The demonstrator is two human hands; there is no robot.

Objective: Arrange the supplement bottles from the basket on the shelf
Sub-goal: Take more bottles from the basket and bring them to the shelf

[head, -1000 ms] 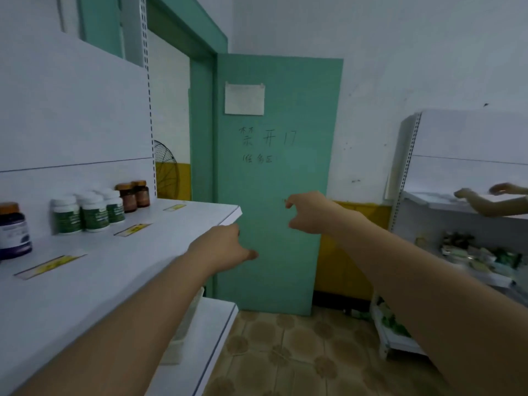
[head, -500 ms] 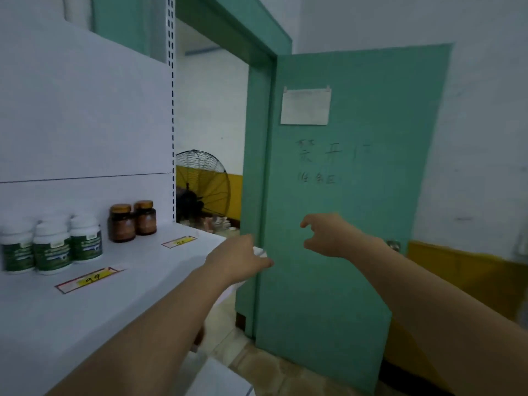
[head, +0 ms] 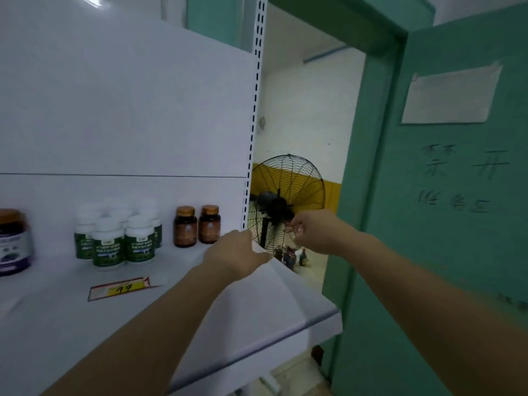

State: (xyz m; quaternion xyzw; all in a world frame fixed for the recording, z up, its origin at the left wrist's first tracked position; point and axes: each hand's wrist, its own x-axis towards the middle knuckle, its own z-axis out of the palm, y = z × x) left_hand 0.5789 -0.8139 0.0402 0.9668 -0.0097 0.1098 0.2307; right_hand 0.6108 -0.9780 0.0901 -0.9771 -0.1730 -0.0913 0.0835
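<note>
While both are loosely curled and empty, the left hand [head: 237,254], over the white metal shelf [head: 243,324], is nearer than the right hand [head: 317,232] to the upright brown gold-capped supplement bottles [head: 185,227] on its left; the basket is not visible.

Teal door [head: 445,252], black fan [head: 273,202] beyond.

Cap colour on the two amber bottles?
Orange-gold caps on both amber bottles; clearest in the head view.

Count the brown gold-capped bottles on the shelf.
2. The left brown bottle and the right brown bottle stand side by side at the back of the shelf, right of the white-capped bottles. None appears hidden.
</note>
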